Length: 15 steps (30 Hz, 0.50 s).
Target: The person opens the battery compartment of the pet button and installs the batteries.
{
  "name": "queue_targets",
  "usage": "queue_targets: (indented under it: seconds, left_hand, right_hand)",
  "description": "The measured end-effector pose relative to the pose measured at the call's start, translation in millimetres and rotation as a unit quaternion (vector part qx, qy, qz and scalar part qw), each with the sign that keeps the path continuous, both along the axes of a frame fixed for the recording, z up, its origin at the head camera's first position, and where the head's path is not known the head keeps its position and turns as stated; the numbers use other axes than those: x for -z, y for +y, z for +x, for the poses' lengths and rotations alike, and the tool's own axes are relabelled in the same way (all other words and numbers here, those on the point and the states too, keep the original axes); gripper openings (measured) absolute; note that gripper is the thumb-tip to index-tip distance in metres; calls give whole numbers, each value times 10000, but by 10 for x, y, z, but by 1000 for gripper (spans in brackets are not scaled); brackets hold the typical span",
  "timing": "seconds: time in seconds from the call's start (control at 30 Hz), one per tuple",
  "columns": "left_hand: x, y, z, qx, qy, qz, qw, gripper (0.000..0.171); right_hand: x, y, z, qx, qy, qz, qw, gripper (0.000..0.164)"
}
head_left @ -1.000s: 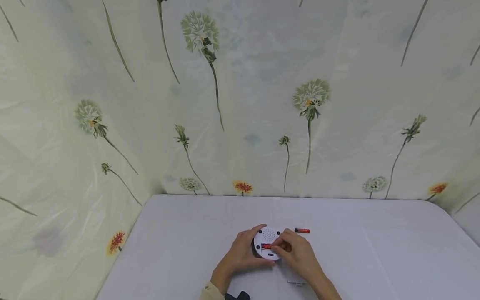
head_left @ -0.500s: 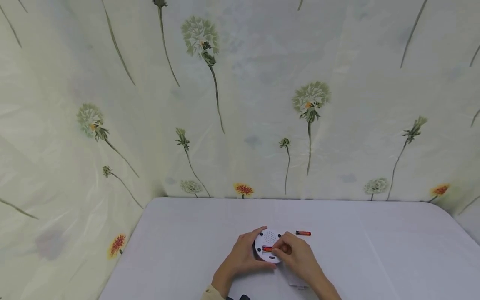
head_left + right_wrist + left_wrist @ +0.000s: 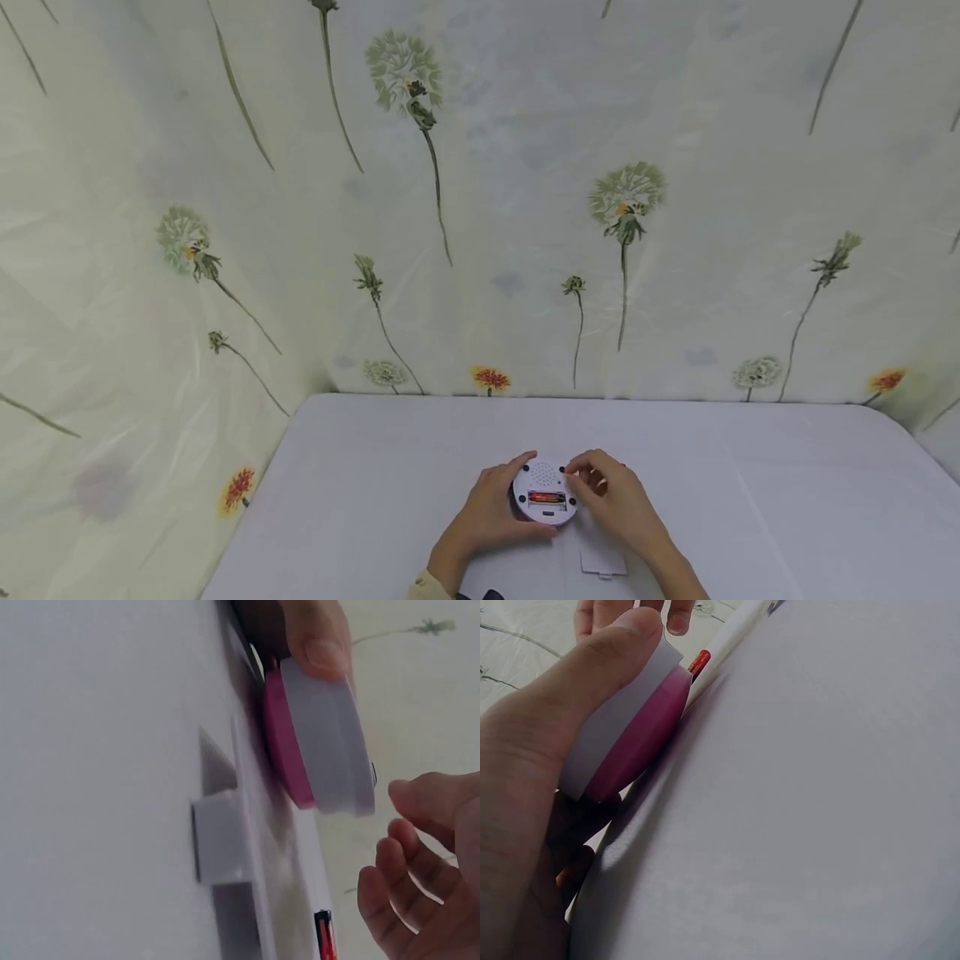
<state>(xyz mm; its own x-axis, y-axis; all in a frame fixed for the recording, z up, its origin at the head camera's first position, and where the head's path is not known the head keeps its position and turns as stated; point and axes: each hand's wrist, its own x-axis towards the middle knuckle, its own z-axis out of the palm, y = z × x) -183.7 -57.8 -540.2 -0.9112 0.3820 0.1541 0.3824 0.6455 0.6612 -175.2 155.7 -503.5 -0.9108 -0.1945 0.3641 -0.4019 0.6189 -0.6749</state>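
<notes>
My left hand grips a round device by its rim, its white underside up with speaker holes and black feet. Both wrist views show its pink lower part. A red-and-black battery lies in the device's battery compartment. My right hand hovers at the right edge of the device, fingers loosely bent, with nothing seen between them. In the right wrist view its fingertips are apart from the device. A second battery lies on the table, mostly hidden behind the right hand in the head view.
A white battery cover with a small tab lies on the table below my right hand. The white-covered table extends to both sides. A curtain printed with dandelions hangs behind it.
My right hand has let go of the battery in the compartment and moved up and right, uncovering it. The left hand still holds the device in about the same place.
</notes>
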Motion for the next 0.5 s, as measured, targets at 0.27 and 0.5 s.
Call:
queue_targets:
  seconds: [0.27,0.5]
  left_hand:
    - [-20,19,4,-48,-112,10,9999,101]
    - [-36,4,13,-128,-265,-2,9996,101]
  right_hand:
    - [25,265,-105,620,-88,238,9978,32]
    - [81,440,-135,472,-184,497,9975,47]
